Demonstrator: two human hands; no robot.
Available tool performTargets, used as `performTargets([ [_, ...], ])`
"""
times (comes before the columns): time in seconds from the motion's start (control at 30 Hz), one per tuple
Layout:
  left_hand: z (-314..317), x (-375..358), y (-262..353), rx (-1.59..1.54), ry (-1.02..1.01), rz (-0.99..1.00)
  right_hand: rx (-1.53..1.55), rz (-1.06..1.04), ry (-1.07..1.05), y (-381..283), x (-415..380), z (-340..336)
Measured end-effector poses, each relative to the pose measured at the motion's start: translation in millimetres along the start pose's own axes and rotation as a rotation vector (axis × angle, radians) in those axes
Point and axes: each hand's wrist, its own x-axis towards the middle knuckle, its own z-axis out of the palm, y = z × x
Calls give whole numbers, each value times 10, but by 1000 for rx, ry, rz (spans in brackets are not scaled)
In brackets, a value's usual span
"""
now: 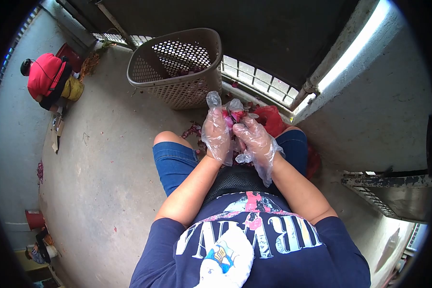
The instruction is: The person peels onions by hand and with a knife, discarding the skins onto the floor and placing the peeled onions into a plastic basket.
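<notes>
Thin clear plastic gloves cover both my hands, which meet in front of my lap. My left hand (216, 133) is closed on one side of a purple-red, petal-like piece (234, 115); its exact kind is hard to make out. From the other side my right hand (255, 138) has its fingers closed on the same piece. Beyond my right hand lies a red plastic bag (270, 120). Dark red and purple scraps (194, 130) are strewn on the floor between my legs, partly hidden by my hands.
A brown perforated basket (177, 89) with some purple-red bits inside stands just beyond my hands, against a dark gate (273, 38). At the far left another person in a red top (45, 77) bends down near a dark red container. A metal-framed object (389, 185) is at right.
</notes>
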Motion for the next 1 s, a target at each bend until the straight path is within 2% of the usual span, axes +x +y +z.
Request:
performTargets([
  [0.07, -26, 17, 36, 14, -31, -25, -35, 18, -1, -34, -6, -26],
  [0.13, 27, 5, 370, -212, 37, -530, 149, -30, -102, -102, -56, -33],
  [0.17, -112, 101, 165, -317, -39, -626, 118, -27, -98, -66, -42, -70],
  [0.27, -145, 128, 222, -368, -115, -668, 18, -89, -149, 14, 17, -115],
  [0.4, -203, 151, 153, -432, -252, -698, -42, -115, -136, 86, 66, -118],
  [0.47, -1, 88, 310, -212, 76, -671, -200, -275, -56, 170, 145, -127],
  [0.5, -36, 97, 174, -212, 76, -670, -201, -275, -56, 148, 136, -102],
  [0.57, -139, 119, -205, -70, -59, -277, -37, -67, 20, 95, 95, -53],
  [0.6, -112, 86, -150, -71, -61, -278, -37, -67, 22, 93, 95, -61],
  [0.7, -70, -10, -32, 80, -96, -13, 57, -23, -49, 108, 125, -87],
  [0.73, -75, -9, -72, 78, -95, -13, 29, -24, 19, 148, 149, -83],
  [0.8, -59, 14, -177, 16, 5, -199, -3, -28, 84, 192, 196, -42],
  [0.87, -59, 7, -236, -28, 26, -242, 42, -243, 129, 239, 237, 55],
  [0.93, -124, 13, -213, -399, -121, -330, 34, -208, 79, 211, 211, 67],
  [1.0, -148, 43, -175, -366, -47, -321, 210, 40, 37, 102, 116, 52],
])
